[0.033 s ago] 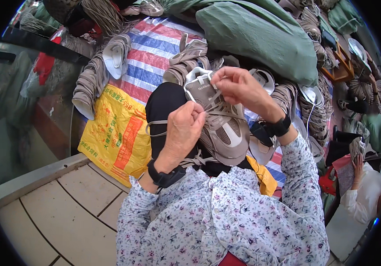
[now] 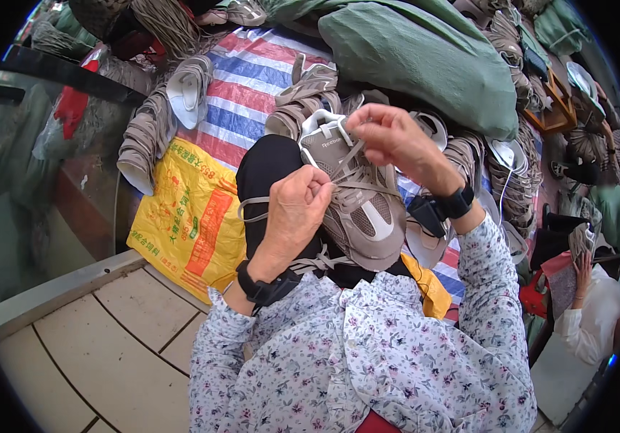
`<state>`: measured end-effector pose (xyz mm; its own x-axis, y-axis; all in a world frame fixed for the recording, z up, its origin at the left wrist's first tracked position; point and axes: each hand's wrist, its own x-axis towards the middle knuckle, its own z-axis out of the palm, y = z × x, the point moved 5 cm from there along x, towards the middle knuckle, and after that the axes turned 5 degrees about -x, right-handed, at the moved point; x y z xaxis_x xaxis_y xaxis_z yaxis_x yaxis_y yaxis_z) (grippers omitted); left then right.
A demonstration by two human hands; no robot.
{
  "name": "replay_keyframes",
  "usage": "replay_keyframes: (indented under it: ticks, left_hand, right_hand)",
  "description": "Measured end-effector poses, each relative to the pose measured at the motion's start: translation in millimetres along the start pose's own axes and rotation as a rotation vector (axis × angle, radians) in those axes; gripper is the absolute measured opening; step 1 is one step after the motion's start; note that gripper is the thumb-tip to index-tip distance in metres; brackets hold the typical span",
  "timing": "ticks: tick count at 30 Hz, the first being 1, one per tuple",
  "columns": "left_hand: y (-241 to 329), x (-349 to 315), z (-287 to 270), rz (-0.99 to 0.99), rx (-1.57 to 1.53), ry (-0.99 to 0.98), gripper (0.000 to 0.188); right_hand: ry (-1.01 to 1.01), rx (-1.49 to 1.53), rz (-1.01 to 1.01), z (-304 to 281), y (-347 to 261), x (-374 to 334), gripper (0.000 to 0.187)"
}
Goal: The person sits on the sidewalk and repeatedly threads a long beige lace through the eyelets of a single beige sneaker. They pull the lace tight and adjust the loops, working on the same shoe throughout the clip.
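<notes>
A taupe sneaker upper [image 2: 365, 209] with white lining and overlays rests on my lap, its toe toward me. My left hand [image 2: 298, 202] is closed at the shoe's left side, pinching a flat beige shoelace [image 2: 254, 209] that loops out over my dark trouser leg. My right hand [image 2: 396, 144] is above the shoe's collar with thumb and fingertips together, holding the lace strand that rises from the eyelets. Between my hands, laces cross over the tongue [image 2: 335, 153]. More lace lies loose on my lap below the toe.
Stacked shoe uppers [image 2: 147, 137] stand at the left, with others [image 2: 465, 159] at the right. A yellow printed sack [image 2: 191, 216] lies on a striped sheet [image 2: 241, 94]. A large green sack [image 2: 425, 65] lies beyond. At the far right, another person [image 2: 593, 310] holds an upper.
My right hand has shifted very slightly up and right, away from the collar. My left hand has barely moved.
</notes>
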<state>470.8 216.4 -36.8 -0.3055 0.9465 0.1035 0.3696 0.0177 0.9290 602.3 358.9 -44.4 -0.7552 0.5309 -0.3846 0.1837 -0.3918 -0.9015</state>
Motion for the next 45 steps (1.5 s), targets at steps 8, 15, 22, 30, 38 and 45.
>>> replay_keyframes:
  ticks: [8,15,22,30,38,45]
  left_hand:
    - [-1,8,-9,-0.108,0.090,-0.126,0.030]
    - [-11,14,-5,-0.447,0.042,-0.383,0.025]
    - [-11,16,-25,-0.375,-0.071,-0.463,0.012]
    - [-2,29,-16,-0.202,-0.026,-0.432,0.016]
    - [4,-1,15,-0.270,-0.124,-0.269,0.027]
    - [12,6,33,-0.454,-0.278,-0.231,0.037]
  right_hand:
    - [0.226,0.353,-0.082,-77,-10,26,0.020]
    - [0.157,0.360,-0.196,-115,-11,38,0.025]
    - [0.458,0.368,-0.276,-219,-19,65,0.036]
    - [0.613,0.046,-0.602,-499,-76,8,0.038]
    - [0.467,-0.805,-0.374,-226,-44,21,0.027]
    - [0.189,-0.231,-0.299,-48,23,-28,0.015]
